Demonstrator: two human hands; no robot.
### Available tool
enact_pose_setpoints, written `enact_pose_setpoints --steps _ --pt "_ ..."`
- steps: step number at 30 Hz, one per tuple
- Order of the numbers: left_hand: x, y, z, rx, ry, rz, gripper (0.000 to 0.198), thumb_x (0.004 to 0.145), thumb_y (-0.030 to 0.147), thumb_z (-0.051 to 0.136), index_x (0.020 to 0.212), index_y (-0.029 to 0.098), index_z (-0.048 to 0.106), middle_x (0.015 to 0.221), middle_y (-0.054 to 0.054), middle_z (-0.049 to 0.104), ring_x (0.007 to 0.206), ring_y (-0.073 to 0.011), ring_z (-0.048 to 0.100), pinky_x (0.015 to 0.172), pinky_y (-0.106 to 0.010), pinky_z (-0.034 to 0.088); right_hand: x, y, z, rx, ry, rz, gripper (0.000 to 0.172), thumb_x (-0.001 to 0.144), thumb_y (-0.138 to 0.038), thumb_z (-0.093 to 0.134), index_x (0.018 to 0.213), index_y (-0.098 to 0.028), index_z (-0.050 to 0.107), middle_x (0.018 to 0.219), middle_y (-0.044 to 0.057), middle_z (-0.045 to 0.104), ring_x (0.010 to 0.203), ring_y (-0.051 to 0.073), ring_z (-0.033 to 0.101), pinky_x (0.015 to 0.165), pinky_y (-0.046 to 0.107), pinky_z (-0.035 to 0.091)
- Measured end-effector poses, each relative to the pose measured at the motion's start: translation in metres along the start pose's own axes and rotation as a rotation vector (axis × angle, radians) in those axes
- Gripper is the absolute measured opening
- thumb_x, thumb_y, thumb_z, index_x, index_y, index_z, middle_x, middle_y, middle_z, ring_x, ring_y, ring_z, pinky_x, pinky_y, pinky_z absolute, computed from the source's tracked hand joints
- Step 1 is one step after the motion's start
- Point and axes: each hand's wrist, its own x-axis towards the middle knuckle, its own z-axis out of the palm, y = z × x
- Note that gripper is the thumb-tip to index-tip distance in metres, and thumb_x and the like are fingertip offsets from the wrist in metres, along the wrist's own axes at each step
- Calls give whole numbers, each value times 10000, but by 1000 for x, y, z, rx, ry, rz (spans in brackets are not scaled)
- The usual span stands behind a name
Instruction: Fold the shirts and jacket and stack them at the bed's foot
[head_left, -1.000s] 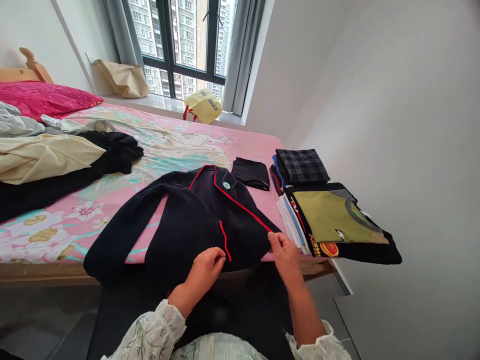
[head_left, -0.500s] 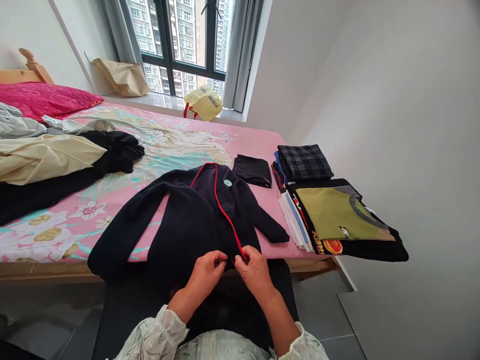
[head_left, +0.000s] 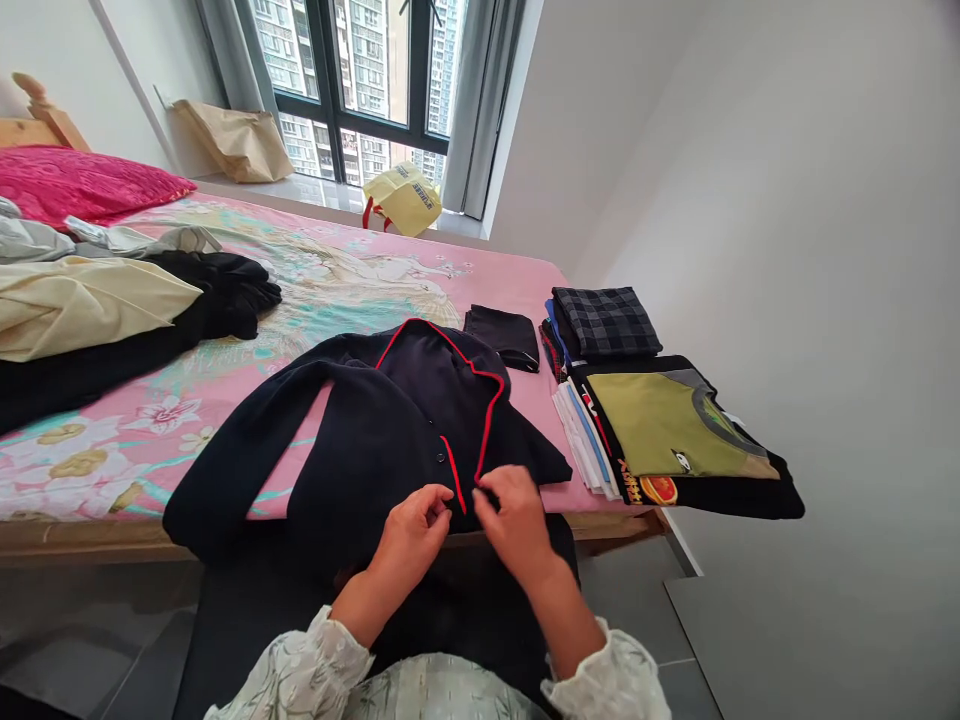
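A dark navy jacket (head_left: 360, 430) with red piping lies spread over the near edge of the bed, its front partly open. One sleeve stretches to the left, the other to the right. My left hand (head_left: 411, 530) is closed, thumb against fingers, at the jacket's lower front edge, gripping the cloth. With thumb and fingers, my right hand (head_left: 517, 520) pinches the red-edged front panel, which is folded outward. A dark button shows beside a short strip of red piping, just above my left hand.
Folded black cloth (head_left: 504, 336) lies beyond the jacket. To the right are stacked folded clothes, with a checked piece (head_left: 609, 320) and a green shirt (head_left: 667, 425). Loose clothes (head_left: 97, 300) are heaped at left. Paper bag (head_left: 232, 140) and yellow bag (head_left: 405, 198) stand by the window.
My right hand has drawn its front panel outward to the right, so the red edge now curves away and the jacket's inside and a button show. My left hand stays about where it was.
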Motion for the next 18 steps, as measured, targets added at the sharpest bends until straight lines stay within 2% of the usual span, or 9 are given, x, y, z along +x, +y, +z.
enact_pose_setpoints --steps 2,5,9,13,18 --pt "-2 -2 1 -28 -5 -2 165 765 215 498 907 205 583 721 20 596 662 -127 569 654 -249 455 -17 -8 24 95 -92 56 96 813 -153 535 832 -201 616 828 48 619 826 190 522 744 313 419" --pt "-4 -5 -1 -18 -15 5 57 764 210 499 806 212 538 671 39 545 628 -115 528 614 -229 428 -31 -13 38 198 -110 159 107 809 -150 534 829 -201 626 826 41 628 808 184 530 725 303 424" --pt "-3 -3 -4 24 -31 58 47 768 189 480 755 214 518 643 47 509 600 -106 484 594 -222 393 -30 -11 33 300 -139 244 112 798 -179 545 823 -197 652 827 45 643 800 184 553 736 305 438" --pt "-2 -2 -4 3 -40 58 48 763 198 493 738 211 533 629 45 522 594 -107 483 586 -224 384 -25 -5 27 472 -236 305 197 832 -238 482 788 -190 668 823 41 651 795 170 577 737 288 447" --pt "-1 -9 -2 -135 -44 -71 65 748 269 552 740 204 551 635 42 549 586 -110 500 569 -221 383 -23 7 35 756 -349 657 168 720 -258 533 779 -173 666 635 -1 630 594 135 557 584 246 422"
